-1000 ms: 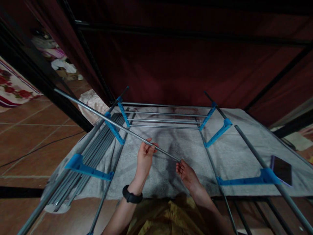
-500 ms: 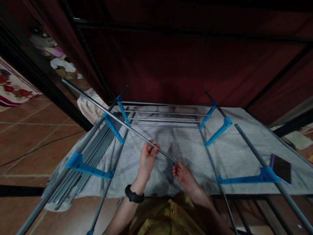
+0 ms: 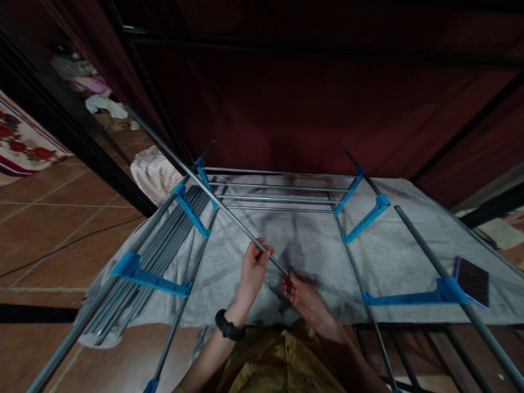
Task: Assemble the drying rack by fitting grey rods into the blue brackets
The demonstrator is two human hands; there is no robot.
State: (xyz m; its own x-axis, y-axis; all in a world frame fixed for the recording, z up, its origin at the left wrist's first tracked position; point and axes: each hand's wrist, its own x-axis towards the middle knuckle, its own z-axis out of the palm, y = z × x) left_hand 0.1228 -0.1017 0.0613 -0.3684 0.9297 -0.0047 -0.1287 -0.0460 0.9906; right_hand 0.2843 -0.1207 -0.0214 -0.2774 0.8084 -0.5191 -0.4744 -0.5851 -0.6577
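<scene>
A grey cloth (image 3: 319, 245) is spread under the work; behind it a dark red curtain (image 3: 266, 109) is hung, and at left a tiled floor (image 3: 53, 234) is seen. On the cloth, a bundle of tubes (image 3: 167, 240) is partly covered by the left side of a rack frame (image 3: 421, 245), and a phone (image 3: 472, 281) is laid near its right side. A metal rod (image 3: 200, 183) is held slantwise across the frame's left side; whether they touch cannot be told. It is pinched by the fingers of the left hand (image 3: 256, 262), and its near end is gripped by those of the right hand (image 3: 305, 297).
</scene>
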